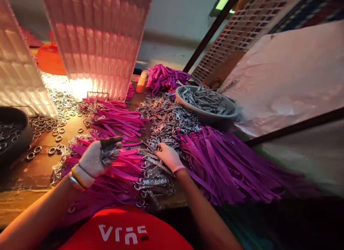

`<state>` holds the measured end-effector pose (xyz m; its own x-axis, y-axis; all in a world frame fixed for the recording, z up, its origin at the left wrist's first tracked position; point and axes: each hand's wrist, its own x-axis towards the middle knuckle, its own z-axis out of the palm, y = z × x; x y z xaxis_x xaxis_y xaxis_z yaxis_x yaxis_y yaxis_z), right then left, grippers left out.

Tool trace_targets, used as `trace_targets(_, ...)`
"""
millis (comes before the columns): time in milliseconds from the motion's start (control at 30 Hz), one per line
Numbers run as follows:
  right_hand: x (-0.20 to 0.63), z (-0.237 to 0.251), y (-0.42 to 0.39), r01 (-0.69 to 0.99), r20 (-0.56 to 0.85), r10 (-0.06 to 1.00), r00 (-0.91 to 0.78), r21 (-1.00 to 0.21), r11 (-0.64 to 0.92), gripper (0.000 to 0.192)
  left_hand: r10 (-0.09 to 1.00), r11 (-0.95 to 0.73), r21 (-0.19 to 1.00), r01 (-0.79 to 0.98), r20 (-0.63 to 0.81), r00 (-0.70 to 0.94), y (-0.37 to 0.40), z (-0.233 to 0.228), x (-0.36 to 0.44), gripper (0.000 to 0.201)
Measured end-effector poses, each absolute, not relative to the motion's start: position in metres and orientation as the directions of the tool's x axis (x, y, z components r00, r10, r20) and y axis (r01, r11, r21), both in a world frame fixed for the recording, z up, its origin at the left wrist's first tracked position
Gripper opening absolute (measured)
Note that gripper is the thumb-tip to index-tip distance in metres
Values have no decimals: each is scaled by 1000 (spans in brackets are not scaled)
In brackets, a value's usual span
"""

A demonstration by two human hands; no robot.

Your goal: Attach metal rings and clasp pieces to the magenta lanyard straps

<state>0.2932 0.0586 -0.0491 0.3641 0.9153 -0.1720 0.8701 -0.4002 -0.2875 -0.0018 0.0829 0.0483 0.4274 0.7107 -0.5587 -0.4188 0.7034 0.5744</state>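
My left hand (pixel 94 157), in a white glove with dark, soiled fingers, is held over the pink straps. Its fingers curl around several small silvery metal clips (pixel 109 155). My right hand (pixel 170 156), also gloved, reaches into a heap of metal clips (pixel 172 117), fingertips together among them; what they pinch is hidden. Pink straps (pixel 126 167) with metal ends lie under and beside my left hand. A row of straight metal pieces with rings (pixel 156 182) is below my right hand, and a bundle of purple straps (pixel 215 164) spreads to its right.
A grey bowl of metal clips (pixel 206 103) stands behind the heap. Loose metal rings (pixel 59 135) and a dark tub (pixel 16 149) are at left. Ribbed translucent panels (pixel 99 42) rise at the back. An orange bottle (pixel 142 82) stands near more purple straps (pixel 166 78).
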Motion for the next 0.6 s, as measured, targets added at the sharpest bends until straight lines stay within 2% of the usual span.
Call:
trace_targets(100,302,-43,48,853,-88,939,332,-398,-338,30,664,743,445,-500,-585,466,76,41,15,31)
trace_targets(167,302,-30,40,837,3,943,333,-462,-294,29,649,756,415,-507,-581,492,71,35,20,29)
trace_targets(267,283,-4,27,764,107,950,293,-624,-165,29,688,724,472,-503,-542,482,65,27,26,27)
trace_targets(333,258,13,19,656,131,973,191,-754,-27,29,725,688,538,-486,-537,432,61,22,29,26)
trace_targets(433,218,31,13,628,177,984,24,-768,123,26,770,636,635,-438,-484,416,56,15,32,25)
trace_targets(600,190,39,15,669,194,972,-132,-706,231,38,793,541,781,-312,-350,499,48,5,24,22)
